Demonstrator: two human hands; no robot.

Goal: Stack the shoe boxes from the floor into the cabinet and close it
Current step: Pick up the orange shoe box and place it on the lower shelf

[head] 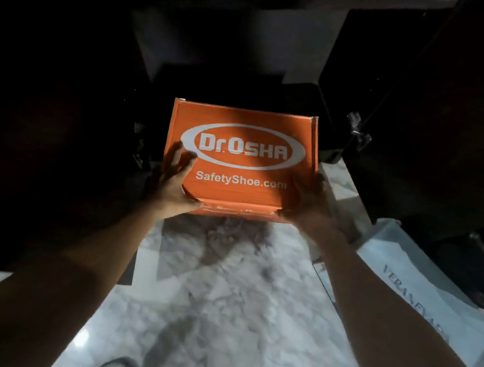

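An orange shoe box [246, 127] with white "Dr.Osha" and "SafetyShoe.com" lettering is held level in front of the dark open cabinet [222, 54]. My left hand [174, 176] grips its near left corner, fingers spread over the lid. My right hand [310, 201] grips the near right corner from the side. The far half of the box reaches into the cabinet's shadow. Dark box shapes [298, 47] sit deeper inside, hard to make out.
The right cabinet door [451, 120] stands open, with a metal hinge [357, 131] on it. A pale shoe box [425, 292] with lettering lies on the marble floor [218, 290] at right. A dark panel [35, 152] fills the left. My feet show at the bottom edge.
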